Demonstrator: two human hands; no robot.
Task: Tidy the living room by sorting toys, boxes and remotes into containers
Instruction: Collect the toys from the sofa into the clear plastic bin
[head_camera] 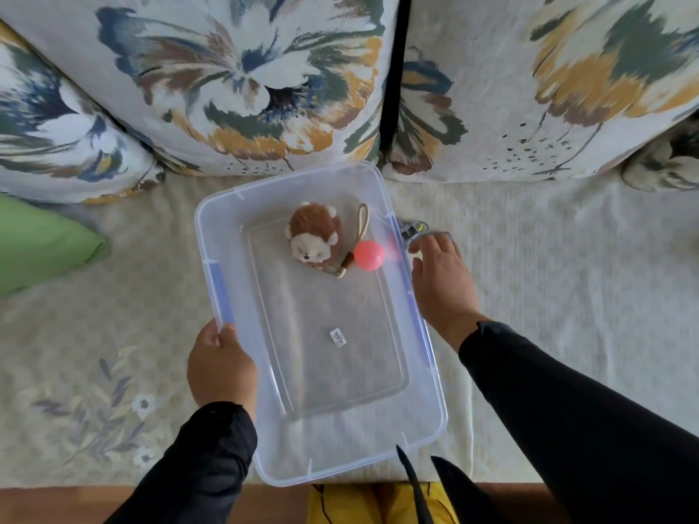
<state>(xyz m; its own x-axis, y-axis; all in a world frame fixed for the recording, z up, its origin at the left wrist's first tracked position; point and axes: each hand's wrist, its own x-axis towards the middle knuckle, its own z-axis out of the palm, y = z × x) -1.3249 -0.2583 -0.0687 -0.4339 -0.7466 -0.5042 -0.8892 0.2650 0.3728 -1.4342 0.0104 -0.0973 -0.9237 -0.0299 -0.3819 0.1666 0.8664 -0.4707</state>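
1. Bin (227, 236) lies between the hands; plush (314, 236) and ball (369, 255) inside, nearer the right.
2. Left hand (221, 366) grips the rim.
3. Right hand (440, 281), fingers relaxed, reaches a grey object (410, 229).
4. Bin: light, slick, flexible; grip both rims.

Single head-worn view: we are looking steeply down and forward from above a sofa seat (548, 296), close enough that both forearms are entering from the lower edge. The wide lens is bending the back cushions (234, 77) along the top; a clear plastic bin (435, 421) is filling the centre. No second view is sharing this scene.
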